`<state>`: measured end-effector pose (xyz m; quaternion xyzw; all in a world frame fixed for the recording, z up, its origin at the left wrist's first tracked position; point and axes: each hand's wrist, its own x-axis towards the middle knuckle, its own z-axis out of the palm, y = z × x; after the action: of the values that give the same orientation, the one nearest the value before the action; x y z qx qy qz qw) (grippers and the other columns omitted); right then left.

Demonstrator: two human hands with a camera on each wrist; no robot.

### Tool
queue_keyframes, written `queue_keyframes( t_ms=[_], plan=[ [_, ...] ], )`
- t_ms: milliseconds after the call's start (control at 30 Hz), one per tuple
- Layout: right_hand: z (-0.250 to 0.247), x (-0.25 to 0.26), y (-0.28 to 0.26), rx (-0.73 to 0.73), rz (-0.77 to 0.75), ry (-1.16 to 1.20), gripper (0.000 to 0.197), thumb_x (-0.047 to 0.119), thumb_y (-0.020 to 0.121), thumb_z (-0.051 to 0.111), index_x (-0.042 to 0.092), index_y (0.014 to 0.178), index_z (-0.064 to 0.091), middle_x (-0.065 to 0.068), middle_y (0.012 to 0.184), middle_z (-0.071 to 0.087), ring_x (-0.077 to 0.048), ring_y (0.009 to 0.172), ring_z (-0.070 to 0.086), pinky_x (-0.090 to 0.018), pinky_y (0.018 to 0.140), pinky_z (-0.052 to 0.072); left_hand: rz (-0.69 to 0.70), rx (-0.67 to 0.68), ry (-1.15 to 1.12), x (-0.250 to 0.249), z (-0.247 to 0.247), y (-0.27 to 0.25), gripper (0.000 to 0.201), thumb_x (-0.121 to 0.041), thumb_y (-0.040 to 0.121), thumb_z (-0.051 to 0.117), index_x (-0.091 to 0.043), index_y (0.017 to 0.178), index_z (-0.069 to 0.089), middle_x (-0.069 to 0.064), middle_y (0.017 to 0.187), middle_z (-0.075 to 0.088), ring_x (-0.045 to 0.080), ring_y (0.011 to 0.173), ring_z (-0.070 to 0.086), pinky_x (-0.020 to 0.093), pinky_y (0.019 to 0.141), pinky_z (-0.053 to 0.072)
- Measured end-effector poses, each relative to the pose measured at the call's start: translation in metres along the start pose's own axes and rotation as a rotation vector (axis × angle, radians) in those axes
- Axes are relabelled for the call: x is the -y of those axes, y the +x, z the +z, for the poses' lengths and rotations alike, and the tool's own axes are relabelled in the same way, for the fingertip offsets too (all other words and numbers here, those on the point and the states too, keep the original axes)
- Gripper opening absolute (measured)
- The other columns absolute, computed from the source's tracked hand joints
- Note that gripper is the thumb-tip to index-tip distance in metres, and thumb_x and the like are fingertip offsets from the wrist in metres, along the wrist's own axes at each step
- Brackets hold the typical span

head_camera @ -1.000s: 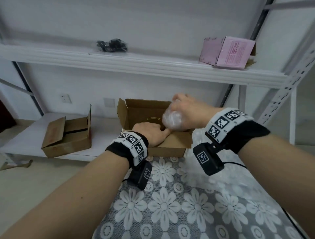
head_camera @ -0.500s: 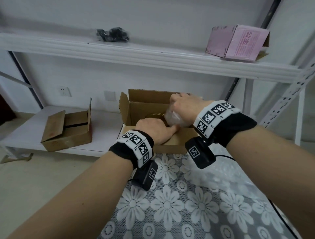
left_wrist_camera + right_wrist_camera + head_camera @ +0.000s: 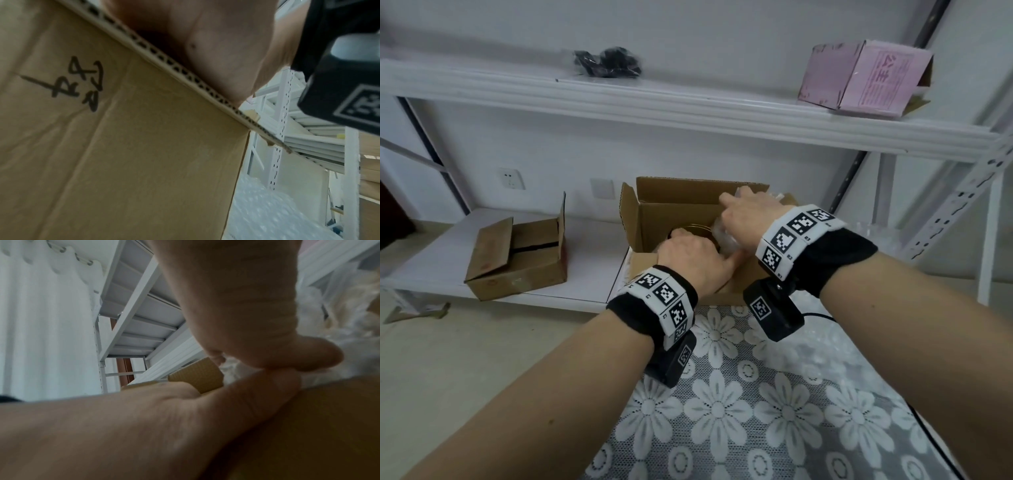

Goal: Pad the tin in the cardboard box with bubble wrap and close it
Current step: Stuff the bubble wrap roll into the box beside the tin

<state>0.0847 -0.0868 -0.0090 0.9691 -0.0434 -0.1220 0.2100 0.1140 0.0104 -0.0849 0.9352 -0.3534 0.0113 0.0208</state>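
The open cardboard box [image 3: 671, 202] stands at the far edge of the table with its flaps up. Inside it the tin [image 3: 697, 226] shows a gold rim, and its yellow side [image 3: 197, 376] appears in the right wrist view. My left hand [image 3: 691, 260] reaches over the box's front wall [image 3: 144, 146] and grips the tin from above, thumb stretched right. My right hand [image 3: 746, 219] holds a wad of clear bubble wrap [image 3: 724, 238] inside the box, to the right of the tin. Both hands' fingertips are hidden.
A sheet of bubble wrap [image 3: 825, 359] lies on the floral tablecloth [image 3: 756, 411] at the right. A second brown box [image 3: 517, 253] sits on the low shelf to the left. A pink box [image 3: 866, 78] and a black bundle [image 3: 606, 63] rest on the upper shelf.
My right hand has brought the bubble wrap wad down from above the box into it beside the tin. The left hand has stayed on the tin.
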Motion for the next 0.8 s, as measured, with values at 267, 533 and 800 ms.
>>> queue_keyframes(
  t_ms=[267,533,800],
  plan=[
    [0.007,0.003,0.01,0.034,0.012,0.094,0.035,0.017,0.091,0.061,0.008,0.124,0.058,-0.007,0.129,0.045,-0.031,0.12,0.044,-0.048,0.097,0.043,-0.031,0.219,-0.111,0.007,-0.01,0.008,0.101,-0.088,0.072,0.015,-0.008,0.111,0.063,0.012,0.114,0.064,0.026,0.093,0.059,0.034,0.076,0.042],
    [0.024,-0.012,-0.003,-0.093,-0.029,0.369,0.063,0.012,0.078,0.072,0.02,0.134,0.045,-0.002,0.148,0.029,-0.026,0.126,0.044,-0.041,0.1,0.042,0.024,0.24,-0.101,0.008,-0.012,0.005,0.097,-0.093,0.066,0.013,-0.018,0.096,0.066,0.002,0.095,0.065,0.02,0.085,0.059,0.035,0.074,0.041],
    [0.034,-0.012,-0.006,-0.108,0.127,0.415,0.031,0.01,0.091,0.055,0.008,0.121,0.061,-0.011,0.116,0.062,-0.028,0.11,0.056,-0.031,0.079,0.042,0.104,0.178,-0.1,0.012,-0.011,0.005,0.087,-0.074,0.085,0.004,-0.013,0.085,0.066,0.008,0.095,0.066,0.023,0.083,0.053,0.041,0.084,0.037]
  ],
)
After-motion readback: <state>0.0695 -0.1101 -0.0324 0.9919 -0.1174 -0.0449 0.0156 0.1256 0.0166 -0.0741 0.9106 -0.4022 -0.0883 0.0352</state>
